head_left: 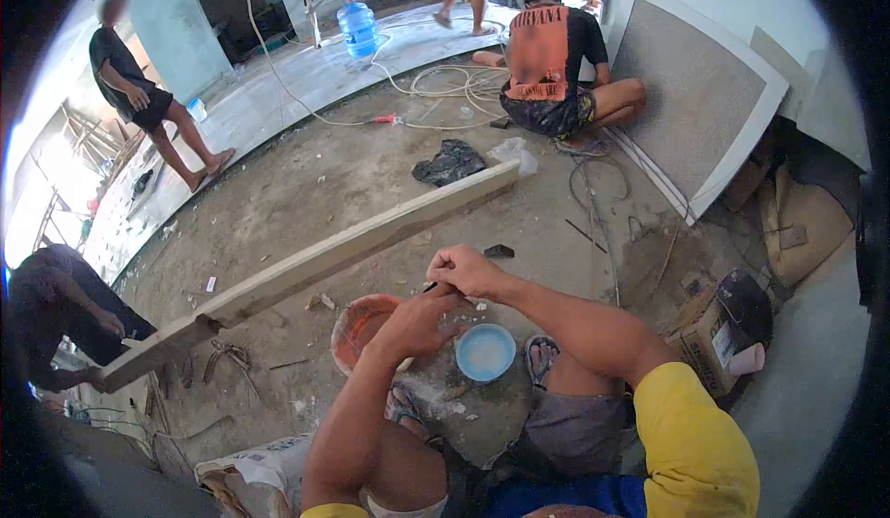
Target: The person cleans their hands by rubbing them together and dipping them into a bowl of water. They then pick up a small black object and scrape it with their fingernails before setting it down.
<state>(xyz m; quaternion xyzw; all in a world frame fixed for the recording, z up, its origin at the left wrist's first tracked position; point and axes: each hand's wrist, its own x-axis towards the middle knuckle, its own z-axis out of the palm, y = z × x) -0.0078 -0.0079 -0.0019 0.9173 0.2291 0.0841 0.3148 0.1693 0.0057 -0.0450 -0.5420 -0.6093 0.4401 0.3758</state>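
Note:
My left hand (426, 323) and my right hand (466, 271) meet in front of me, over the orange-red basin and the blue bowl. The right fingers are pinched together against the left hand's fingertips. A small dark tip (430, 287) shows between them, too small to name. Below the hands sits the light blue bowl (485, 352), with whitish liquid in it. Partly behind my left forearm stands the orange-red basin (355, 325), smeared with pale residue.
A long beam (315, 263) lies across the floor beyond the basin. One person (69, 305) bends at its left end, another (556, 64) squats by a framed panel (691, 82). A third person (139, 82) stands at left. A cardboard box (700, 349) is at right, a sack (255, 472) at lower left.

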